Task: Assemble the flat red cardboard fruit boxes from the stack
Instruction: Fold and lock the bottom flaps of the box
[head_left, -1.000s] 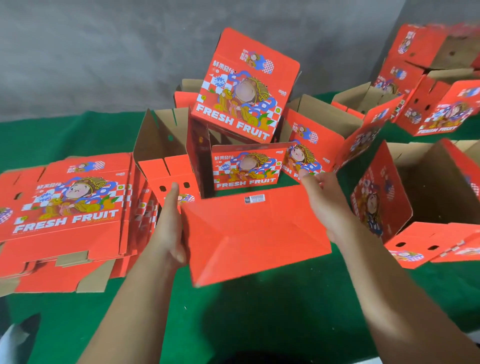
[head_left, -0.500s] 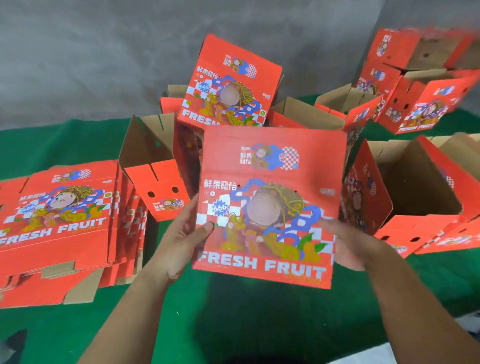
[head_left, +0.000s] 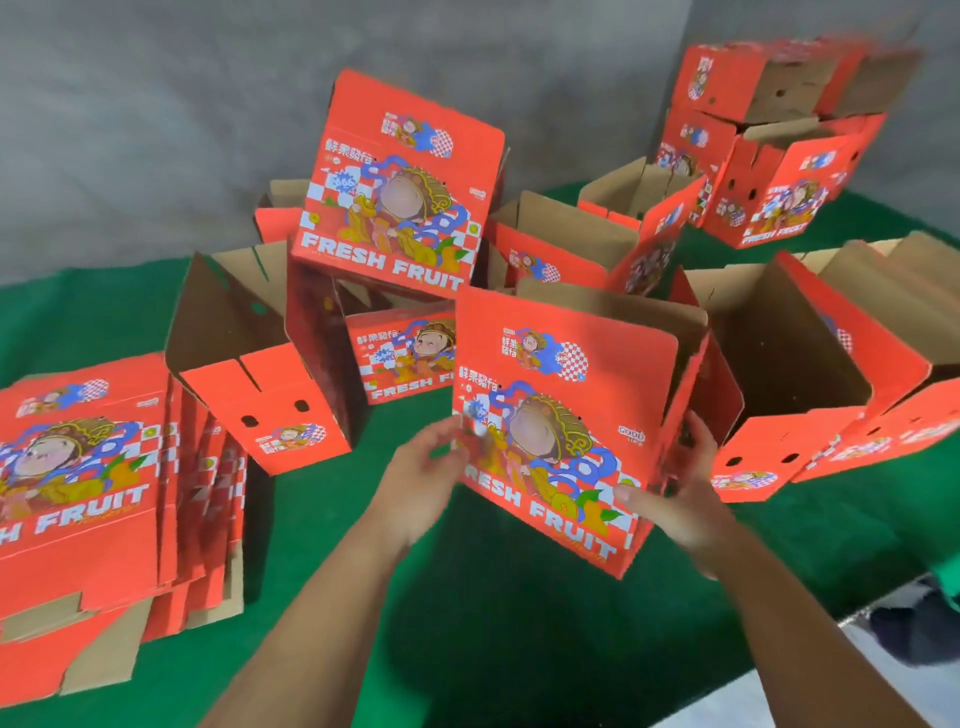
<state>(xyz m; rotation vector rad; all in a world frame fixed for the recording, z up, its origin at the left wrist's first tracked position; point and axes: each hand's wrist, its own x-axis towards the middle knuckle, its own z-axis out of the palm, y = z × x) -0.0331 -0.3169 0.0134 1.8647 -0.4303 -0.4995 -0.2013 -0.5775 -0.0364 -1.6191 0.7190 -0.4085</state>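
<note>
An opened-up red fruit box (head_left: 566, 410) stands upright on the green cloth (head_left: 498, 623) in the middle, printed front toward me and brown inside showing at the top. My right hand (head_left: 670, 499) grips its lower right corner, thumb on the front face and fingers round the side panel. My left hand (head_left: 431, 467) is at the box's left edge with loosely spread fingers just touching it; motion blur hides the exact contact. The stack of flat red boxes (head_left: 88, 483) lies at the left.
Several assembled open boxes surround the middle one: one at the left (head_left: 260, 374), a tilted one behind (head_left: 400, 192), one at the right (head_left: 831, 364), and a pile at the back right (head_left: 779, 156). The table edge (head_left: 779, 618) runs along the lower right. A grey wall stands behind.
The box went from bottom-up, to front face raised toward me, to standing on the cloth further right. My left hand has loosened from its grip on the left edge.
</note>
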